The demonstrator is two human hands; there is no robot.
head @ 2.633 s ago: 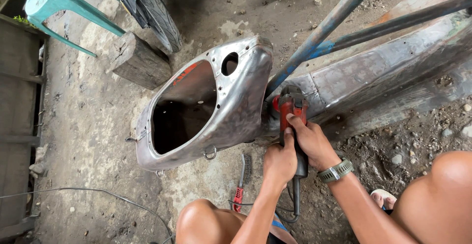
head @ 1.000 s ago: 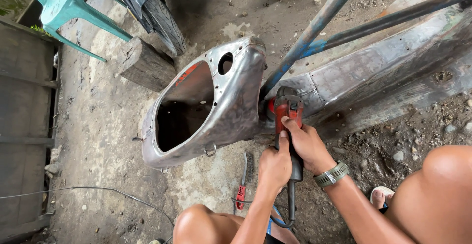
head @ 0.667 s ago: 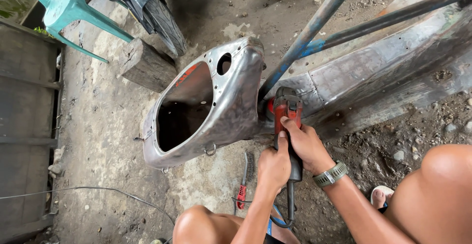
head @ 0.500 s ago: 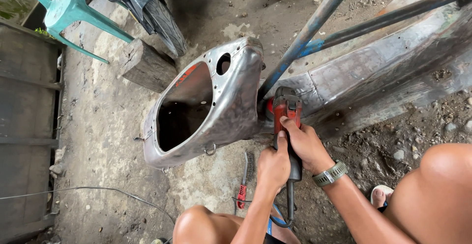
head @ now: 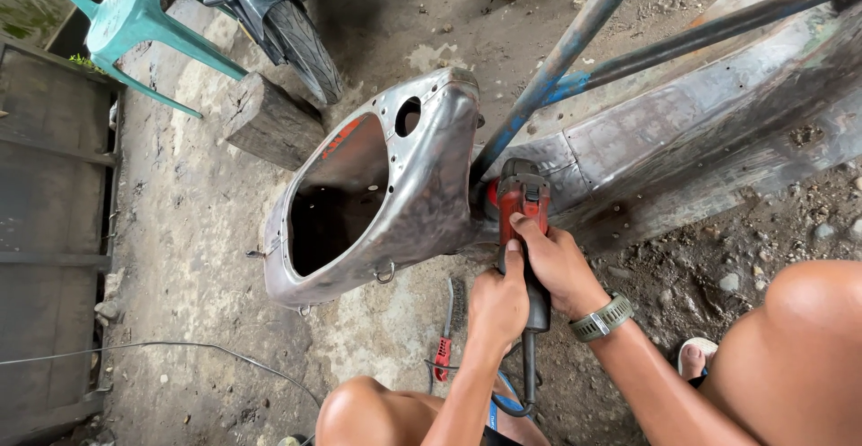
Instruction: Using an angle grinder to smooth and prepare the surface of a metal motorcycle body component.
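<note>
A red and black angle grinder (head: pixel 523 202) is pressed against the right edge of a bare metal shell (head: pixel 413 185) with a large opening and a round hole. My right hand (head: pixel 558 262) wraps the grinder's body from the right. Just below it, my left hand (head: pixel 499 300) grips the black rear handle. The grinder's disc is hidden behind the shell's edge. The shell leans on a long worn metal panel (head: pixel 709 141) and rests on the concrete floor.
Two blue metal tubes (head: pixel 575 46) cross above the panel. A wooden block (head: pixel 269 123), a motorcycle wheel (head: pixel 303 46) and a teal plastic chair (head: pixel 135 19) stand at the back left. A wire brush with a red handle (head: pixel 446 334) lies by my knees. A thin cable (head: pixel 180 349) runs across the floor.
Both hands and the grinder have stayed at the same spot on the shell's edge. Only the view has shifted slightly.
</note>
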